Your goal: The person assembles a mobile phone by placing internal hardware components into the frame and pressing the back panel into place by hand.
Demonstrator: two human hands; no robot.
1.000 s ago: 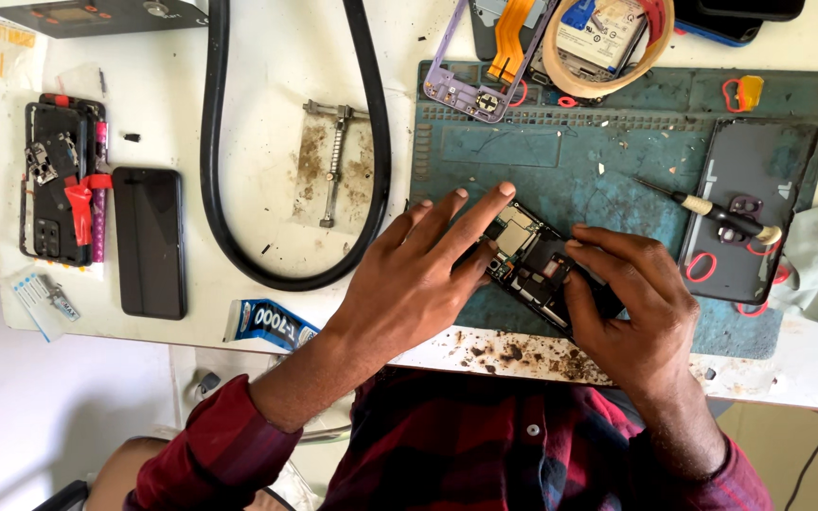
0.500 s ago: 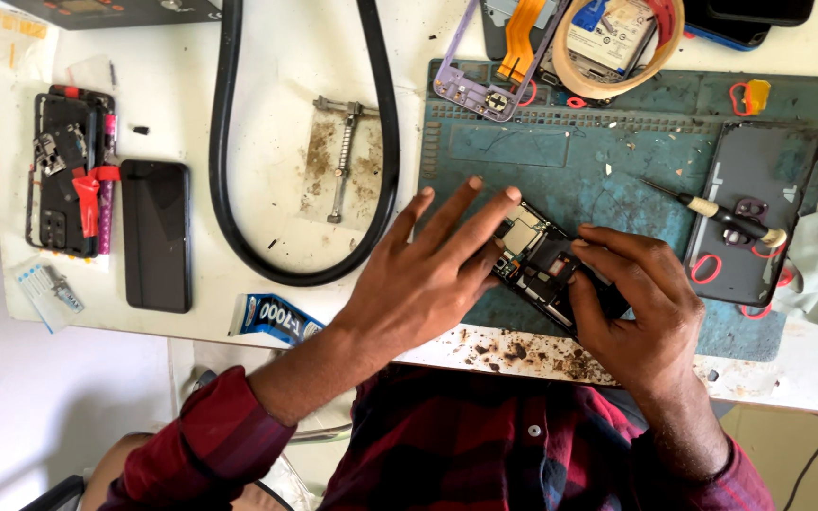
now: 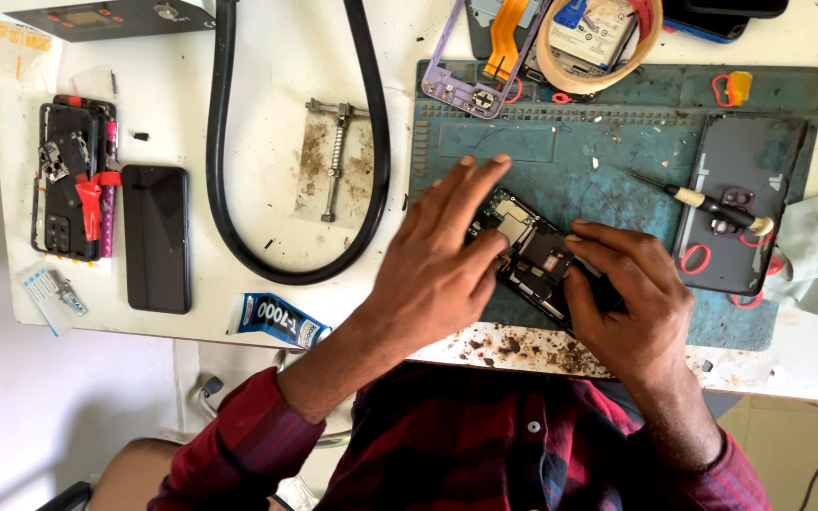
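1. I see the opened black phone body with exposed boards (image 3: 532, 254) on the green work mat (image 3: 617, 142), long axis running 10 to 4 o'clock.
2. My left hand (image 3: 437, 270) lies with its fingers spread loose, fingertips touching the phone's 10 o'clock end.
3. My right hand (image 3: 631, 298) has its fingers curled, gripping the 4 o'clock end.

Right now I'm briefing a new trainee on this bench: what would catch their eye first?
Both hands meet mid-bench over an opened phone on the teal work mat: the left hand spreads above it, the right hand grips its lower end. A thick black looped cable lies on the white table to the left.
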